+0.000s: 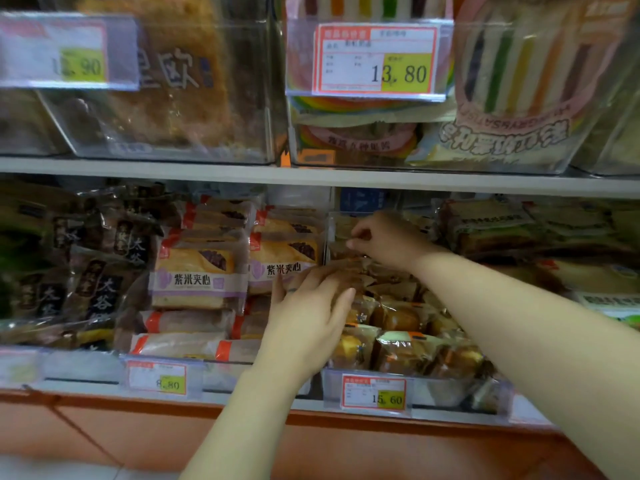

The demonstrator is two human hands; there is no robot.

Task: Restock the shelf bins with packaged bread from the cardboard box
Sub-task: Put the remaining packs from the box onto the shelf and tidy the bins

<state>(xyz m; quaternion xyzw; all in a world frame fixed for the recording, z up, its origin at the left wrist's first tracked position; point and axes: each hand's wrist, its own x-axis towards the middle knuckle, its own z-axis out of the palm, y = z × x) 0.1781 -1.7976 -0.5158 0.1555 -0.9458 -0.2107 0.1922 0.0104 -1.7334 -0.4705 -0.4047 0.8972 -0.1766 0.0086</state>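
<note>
Risk first: the clear bin [453, 388] already looks heaped with small bread packs [398, 320], almost to its front wall. Pushing another one down on top could send a front pack over the edge onto the floor, or squash the soft rolls underneath. Slippery wrappers add to that. The purple-label packs [199, 271] in the next bin sit just beside the left hand, so a sideways nudge could knock that stack loose.

Grip: the left hand [308, 306] is spread, with fingers nearly straight and laid flat on the near end of a bread packet [349, 266]. It presses and does not clasp. The right hand [388, 239] reaches further back in the same bin with fingers curled in and fingertips [355, 242] pinched together, apparently on the far edge of that packet's film. Blur hides the exact contact.

The packet lies on top of the pile, mid-bin, between the two hands, above the 15.60 price tag [375, 393]. The cardboard box is out of view.
</note>
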